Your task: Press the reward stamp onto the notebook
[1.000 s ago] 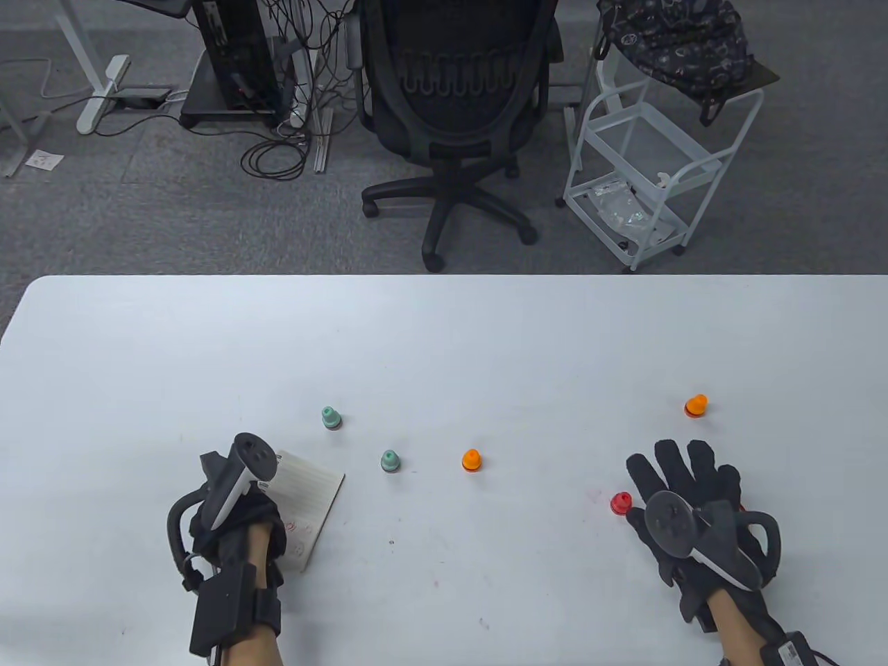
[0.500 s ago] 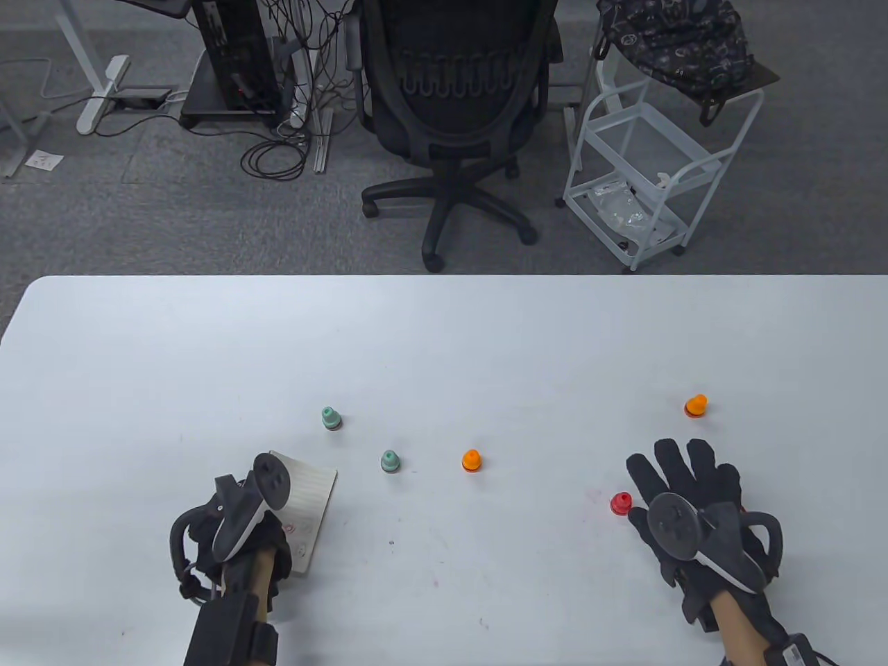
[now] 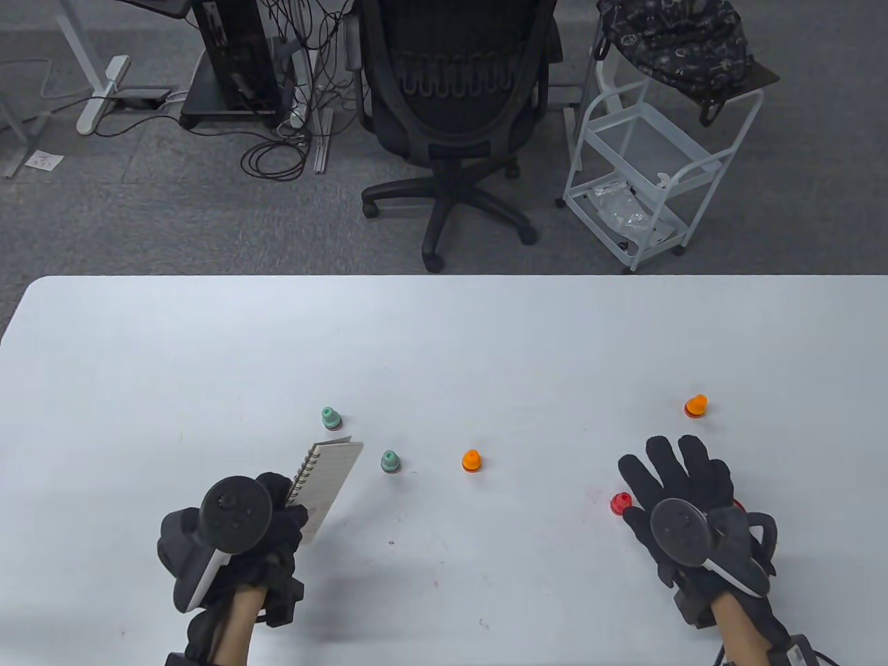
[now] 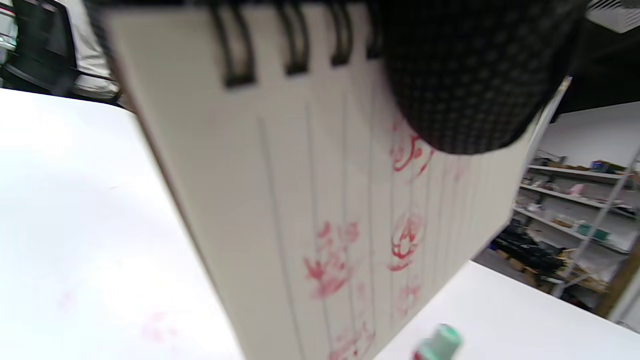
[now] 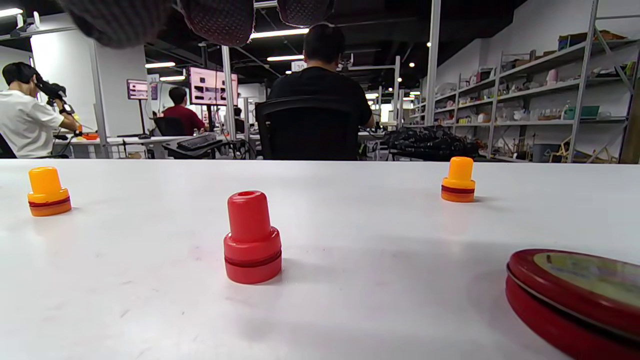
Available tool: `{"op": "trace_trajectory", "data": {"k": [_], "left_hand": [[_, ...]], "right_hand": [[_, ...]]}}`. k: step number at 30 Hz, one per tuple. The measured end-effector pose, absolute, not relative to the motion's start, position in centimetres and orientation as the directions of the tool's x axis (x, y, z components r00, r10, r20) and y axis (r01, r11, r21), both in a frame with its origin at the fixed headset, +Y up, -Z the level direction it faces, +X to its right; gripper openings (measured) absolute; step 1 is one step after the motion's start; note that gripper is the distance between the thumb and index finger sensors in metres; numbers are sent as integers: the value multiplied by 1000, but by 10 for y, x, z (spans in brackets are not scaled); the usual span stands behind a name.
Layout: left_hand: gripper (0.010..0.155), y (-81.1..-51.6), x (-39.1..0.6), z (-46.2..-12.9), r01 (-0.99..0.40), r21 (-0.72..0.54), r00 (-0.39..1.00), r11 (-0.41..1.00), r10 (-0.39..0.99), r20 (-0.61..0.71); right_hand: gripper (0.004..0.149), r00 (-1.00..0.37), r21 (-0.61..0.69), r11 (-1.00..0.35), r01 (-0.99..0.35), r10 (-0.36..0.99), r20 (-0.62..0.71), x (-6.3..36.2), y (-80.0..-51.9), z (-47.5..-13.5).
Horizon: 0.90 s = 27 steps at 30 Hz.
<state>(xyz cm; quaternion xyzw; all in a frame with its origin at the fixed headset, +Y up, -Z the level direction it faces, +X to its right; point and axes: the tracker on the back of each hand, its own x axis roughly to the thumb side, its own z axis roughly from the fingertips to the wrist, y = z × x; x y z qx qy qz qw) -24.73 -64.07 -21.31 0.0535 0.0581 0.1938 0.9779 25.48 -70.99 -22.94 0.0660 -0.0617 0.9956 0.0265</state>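
Left hand (image 3: 267, 527) grips the spiral notebook (image 3: 326, 482) by its near end and holds it tilted up off the white table (image 3: 444, 333), fingers curled round it; in the left wrist view a gloved fingertip (image 4: 470, 75) lies on the ruled page just below the wire rings, and red stamp prints (image 4: 370, 250) show across the lines. Right hand (image 3: 683, 489) lies palm-down with its fingers straight and spread, holding nothing. The red stamp (image 3: 621, 502) stands upright just beside this hand's thumb side; whether glove and stamp touch cannot be told. A red round tin (image 5: 575, 295) sits at the right hand's other side, seen clearly only in the right wrist view.

Farther out, one orange stamp (image 3: 471, 460) stands between the two hands and a second orange stamp (image 3: 696, 405) stands beyond the right hand's fingertips. Two green stamps stand near the notebook: one (image 3: 389, 460) just right of its raised edge, the other (image 3: 331, 417) just beyond its far end. Past the table are an office chair (image 3: 458, 104) and a white cart (image 3: 652, 173)
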Motion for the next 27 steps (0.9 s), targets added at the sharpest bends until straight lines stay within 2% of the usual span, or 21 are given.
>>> {"op": "trace_trajectory", "data": {"k": [3, 6, 11, 17, 23, 25, 27], "left_hand": [[39, -636, -236, -213, -412, 115, 906, 904, 420, -52], [40, -638, -221, -215, -516, 88, 855, 852, 518, -4], [40, -656, -190, -219, -685, 17, 728, 728, 684, 47], [45, -694, -150, -223, -852, -103, 519, 514, 854, -28], [50, -728, -113, -225, -879, -222, 459, 422, 876, -150], [57, -737, -107, -224, -891, -202, 443, 407, 876, -188], [78, -747, -101, -224, -874, -213, 477, 437, 855, -203]], "right_hand": [[67, -990, -120, -991, -60, 44, 137, 255, -710, -230], [67, -989, -116, -991, -63, 47, 138, 255, -710, -229], [67, -988, -112, -991, -67, 51, 143, 254, -710, -229], [67, -985, -108, -991, -83, 66, 157, 254, -711, -230], [68, -986, -91, -993, -79, 65, 151, 255, -712, -231], [69, -986, -93, -993, -79, 64, 153, 254, -712, -230], [69, -986, -98, -992, -78, 62, 156, 254, -711, -230]]}}
